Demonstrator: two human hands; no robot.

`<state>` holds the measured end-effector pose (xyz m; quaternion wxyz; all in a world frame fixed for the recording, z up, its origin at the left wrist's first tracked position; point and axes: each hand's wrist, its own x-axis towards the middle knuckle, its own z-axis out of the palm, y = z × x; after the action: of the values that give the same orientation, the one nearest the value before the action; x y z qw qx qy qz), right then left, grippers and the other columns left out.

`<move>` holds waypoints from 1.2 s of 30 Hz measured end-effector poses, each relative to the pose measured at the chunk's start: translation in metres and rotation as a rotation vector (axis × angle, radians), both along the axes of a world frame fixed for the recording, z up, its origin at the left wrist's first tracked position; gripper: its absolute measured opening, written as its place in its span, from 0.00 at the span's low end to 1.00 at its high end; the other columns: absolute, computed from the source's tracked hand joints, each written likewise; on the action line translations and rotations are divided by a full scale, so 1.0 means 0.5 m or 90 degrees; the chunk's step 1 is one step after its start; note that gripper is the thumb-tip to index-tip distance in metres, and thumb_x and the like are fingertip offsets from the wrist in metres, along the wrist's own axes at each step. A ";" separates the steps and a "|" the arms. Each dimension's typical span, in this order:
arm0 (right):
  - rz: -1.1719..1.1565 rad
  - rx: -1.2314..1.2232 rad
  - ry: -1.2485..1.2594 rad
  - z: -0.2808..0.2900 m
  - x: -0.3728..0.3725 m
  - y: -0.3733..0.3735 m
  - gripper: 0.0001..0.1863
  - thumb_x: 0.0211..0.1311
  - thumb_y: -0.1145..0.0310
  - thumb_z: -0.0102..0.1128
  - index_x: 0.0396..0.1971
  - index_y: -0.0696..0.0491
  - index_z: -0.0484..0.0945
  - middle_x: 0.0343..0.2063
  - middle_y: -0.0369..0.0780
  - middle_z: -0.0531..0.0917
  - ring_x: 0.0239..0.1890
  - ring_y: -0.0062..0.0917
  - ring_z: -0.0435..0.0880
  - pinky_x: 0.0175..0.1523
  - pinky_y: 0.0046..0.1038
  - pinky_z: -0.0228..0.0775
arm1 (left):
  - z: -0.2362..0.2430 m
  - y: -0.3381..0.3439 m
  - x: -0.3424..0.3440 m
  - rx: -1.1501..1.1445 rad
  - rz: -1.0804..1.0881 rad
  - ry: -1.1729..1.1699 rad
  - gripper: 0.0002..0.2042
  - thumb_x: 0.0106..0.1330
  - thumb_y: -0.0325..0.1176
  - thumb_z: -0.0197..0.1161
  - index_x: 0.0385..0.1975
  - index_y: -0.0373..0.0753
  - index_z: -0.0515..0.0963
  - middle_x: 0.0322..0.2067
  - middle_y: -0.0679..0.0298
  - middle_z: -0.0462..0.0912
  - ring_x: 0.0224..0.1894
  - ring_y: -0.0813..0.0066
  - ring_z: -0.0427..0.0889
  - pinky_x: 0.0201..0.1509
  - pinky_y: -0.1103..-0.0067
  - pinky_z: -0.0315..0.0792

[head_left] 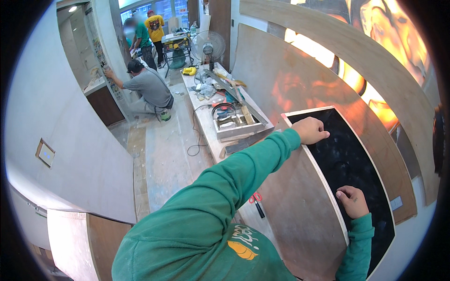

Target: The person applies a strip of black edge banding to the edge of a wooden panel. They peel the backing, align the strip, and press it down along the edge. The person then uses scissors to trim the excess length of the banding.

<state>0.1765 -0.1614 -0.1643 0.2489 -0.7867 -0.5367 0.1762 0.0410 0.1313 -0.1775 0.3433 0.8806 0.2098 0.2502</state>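
Observation:
A shallow wooden box [320, 174] with pale edges and a glossy black inner face [344, 161] stands in front of me at the right. My left hand [311, 130] is at its far end, over the near rim, with its fingers curled closed. Closer to me, my right hand [353, 202] hovers over or touches the black face beside the same rim, thumb and fingers pinched together. Whatever either hand may hold is too small or hidden. The plywood side [293, 192] of the box faces me. Red-handled scissors [255, 198] and a black-handled tool [260, 210] lie left of it.
A long workbench [206, 119] carries a metal tray [236, 124], loose tools and a yellow power tool [189, 71]. Beyond are a fan [207, 46] and a table saw [176, 42]. One person crouches [152, 86] at the doorway; others stand farther back. A cable [194, 133] hangs off the bench.

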 end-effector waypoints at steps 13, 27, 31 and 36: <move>0.023 0.009 -0.019 0.003 -0.002 0.001 0.13 0.62 0.67 0.64 0.40 0.62 0.83 0.31 0.47 0.86 0.33 0.30 0.84 0.43 0.30 0.75 | -0.001 0.004 0.000 -0.013 0.003 0.005 0.20 0.66 0.51 0.62 0.36 0.36 0.84 0.32 0.51 0.85 0.36 0.57 0.84 0.43 0.67 0.76; 0.095 0.035 -0.020 -0.010 0.044 -0.005 0.17 0.67 0.57 0.62 0.40 0.58 0.84 0.35 0.49 0.86 0.38 0.40 0.85 0.47 0.37 0.76 | -0.019 0.011 0.031 0.020 -0.018 -0.053 0.21 0.67 0.51 0.63 0.32 0.35 0.84 0.22 0.59 0.80 0.27 0.71 0.77 0.34 0.70 0.72; 0.113 0.019 -0.068 -0.022 0.049 0.000 0.19 0.69 0.55 0.59 0.41 0.57 0.84 0.36 0.49 0.86 0.40 0.42 0.85 0.49 0.38 0.76 | -0.019 0.014 0.027 0.008 -0.034 -0.053 0.20 0.68 0.49 0.63 0.29 0.34 0.82 0.19 0.63 0.76 0.25 0.75 0.73 0.31 0.71 0.68; 0.049 0.004 -0.061 -0.026 0.052 -0.015 0.20 0.66 0.52 0.60 0.39 0.56 0.84 0.36 0.48 0.85 0.41 0.44 0.84 0.48 0.41 0.75 | -0.032 0.020 0.050 -0.012 -0.088 -0.110 0.19 0.70 0.44 0.62 0.31 0.30 0.82 0.24 0.65 0.79 0.31 0.78 0.75 0.38 0.77 0.70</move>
<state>0.2026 -0.1689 -0.1772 0.2186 -0.7723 -0.5783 0.1459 0.0658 0.1412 -0.1934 0.3852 0.8647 0.1204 0.2990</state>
